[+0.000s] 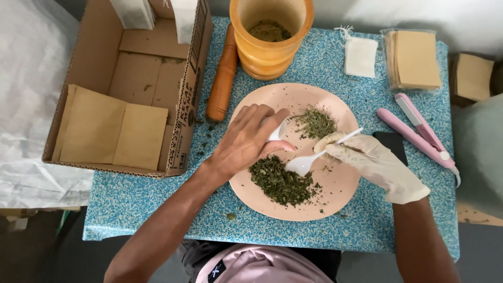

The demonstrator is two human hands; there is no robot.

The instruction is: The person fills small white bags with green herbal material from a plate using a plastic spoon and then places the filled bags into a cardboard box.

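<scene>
Right hand (374,165), gloved, pinches white plastic spoon (309,160) by handle, bowl down at edge of dark crushed-herb pile (280,183) on pink plate (314,196), angled for scooping. Left hand (249,139), bare, palm down, fingers curled around small white sachet (277,131), held close to spoon, likely for filling. Paler herb pile (317,123) beyond. Wooden mortar (270,44) and pestle (222,73) behind plate.

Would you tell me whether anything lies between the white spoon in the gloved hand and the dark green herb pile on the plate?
Nothing visible does: the white spoon has its bowl right beside the dark herb pile, with only bare plate between them.
</scene>
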